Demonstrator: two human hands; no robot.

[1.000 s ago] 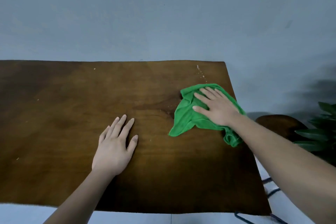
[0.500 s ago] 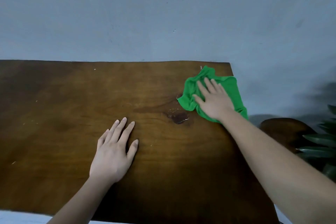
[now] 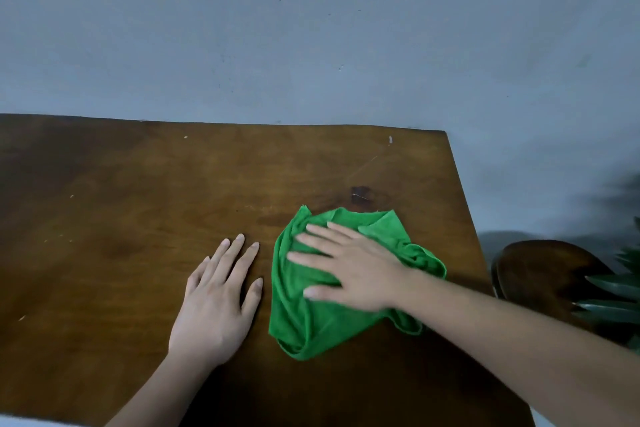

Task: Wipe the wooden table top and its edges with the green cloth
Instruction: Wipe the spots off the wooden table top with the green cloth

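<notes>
The dark wooden table top [image 3: 121, 204] fills the lower part of the head view, its right edge running down past the cloth. A crumpled green cloth [image 3: 304, 319] lies right of the table's middle. My right hand [image 3: 349, 267] presses flat on the cloth with straight, spread fingers pointing left. My left hand [image 3: 218, 298] rests flat on the bare wood just left of the cloth, fingers straight, not touching it. A dark knot mark [image 3: 362, 192] shows in the wood just beyond the cloth. Small pale specks dot the far and left parts of the top.
A grey wall [image 3: 311, 28] stands directly behind the table's far edge. To the right of the table, lower down, sits a round dark wooden stool [image 3: 540, 270], with green plant leaves [image 3: 616, 291] reaching in from the right frame edge.
My right hand has slid the cloth from the far right corner back toward me and to the left, uncovering the dark knot. My left hand has stayed flat in place.
</notes>
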